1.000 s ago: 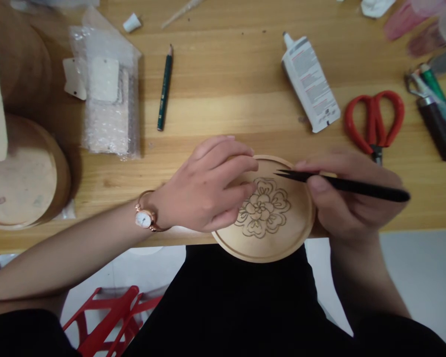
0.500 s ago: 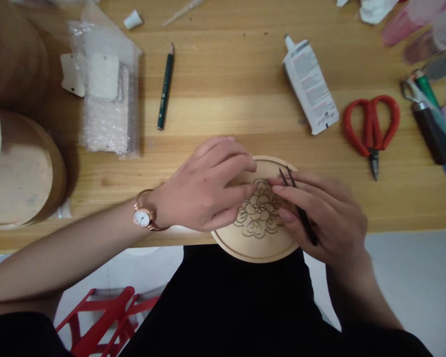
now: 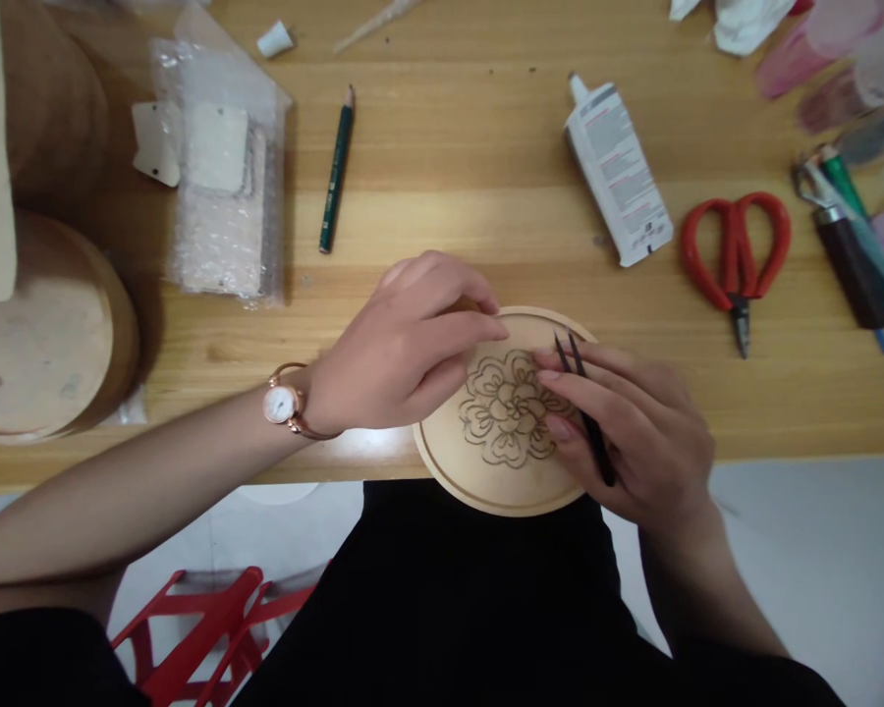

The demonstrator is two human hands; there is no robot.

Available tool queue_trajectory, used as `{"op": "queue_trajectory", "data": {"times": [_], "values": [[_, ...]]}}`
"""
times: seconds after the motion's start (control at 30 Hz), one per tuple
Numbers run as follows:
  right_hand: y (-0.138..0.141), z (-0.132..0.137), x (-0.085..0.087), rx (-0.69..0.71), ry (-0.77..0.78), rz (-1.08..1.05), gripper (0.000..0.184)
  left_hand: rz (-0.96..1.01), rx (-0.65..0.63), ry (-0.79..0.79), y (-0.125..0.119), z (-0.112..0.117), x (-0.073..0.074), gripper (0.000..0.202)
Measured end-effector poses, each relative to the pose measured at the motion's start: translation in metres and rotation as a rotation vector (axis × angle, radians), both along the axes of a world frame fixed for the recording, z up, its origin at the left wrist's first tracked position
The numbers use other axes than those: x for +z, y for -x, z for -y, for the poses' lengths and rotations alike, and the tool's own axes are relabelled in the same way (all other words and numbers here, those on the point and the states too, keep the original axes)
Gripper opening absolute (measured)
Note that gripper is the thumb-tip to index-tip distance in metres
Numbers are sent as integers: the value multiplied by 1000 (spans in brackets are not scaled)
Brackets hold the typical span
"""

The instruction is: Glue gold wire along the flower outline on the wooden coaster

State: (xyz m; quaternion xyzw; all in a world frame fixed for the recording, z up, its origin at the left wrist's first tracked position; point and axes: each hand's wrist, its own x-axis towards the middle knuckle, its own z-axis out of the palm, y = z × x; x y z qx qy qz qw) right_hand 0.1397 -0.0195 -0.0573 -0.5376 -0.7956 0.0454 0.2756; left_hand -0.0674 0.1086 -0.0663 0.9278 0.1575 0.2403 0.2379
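A round wooden disc [image 3: 486, 481] with a flower outline [image 3: 505, 407] drawn on it lies at the table's front edge, partly overhanging it. My left hand [image 3: 405, 349], with a watch on the wrist, rests on the disc's upper left rim, fingers curled and pressed together. My right hand [image 3: 626, 432] lies over the disc's right side with black tweezers [image 3: 585, 412] tucked under its fingers, their tips pointing up and away. The fingertips of both hands touch the flower pattern.
On the wooden table [image 3: 471, 196] lie a green pencil [image 3: 337, 169], a white glue bottle [image 3: 617, 172], red scissors [image 3: 737, 255], bubble-wrapped pieces [image 3: 217, 196] and round wooden blocks [image 3: 36, 334] at the left. Pens and tools [image 3: 851, 236] sit at the right. A red stool [image 3: 206, 628] stands below.
My right hand came in from the right onto the disc and turned the tweezers from pointing left to lying along the palm. My left hand shifted slightly up the rim.
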Motion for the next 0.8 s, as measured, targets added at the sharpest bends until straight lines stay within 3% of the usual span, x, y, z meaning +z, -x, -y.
{"op": "queue_trajectory", "data": {"times": [0.3, 0.53, 0.8], "values": [[1, 0, -2, -5, -10, -16, 25, -16, 0, -157, 0, 0, 1, 15], [1, 1, -2, -2, -10, -20, 26, 17, -159, -324, 1, 0, 2, 12], [1, 0, -2, -4, -15, -7, 24, 13, -157, -355, -3, 1, 3, 11]]}}
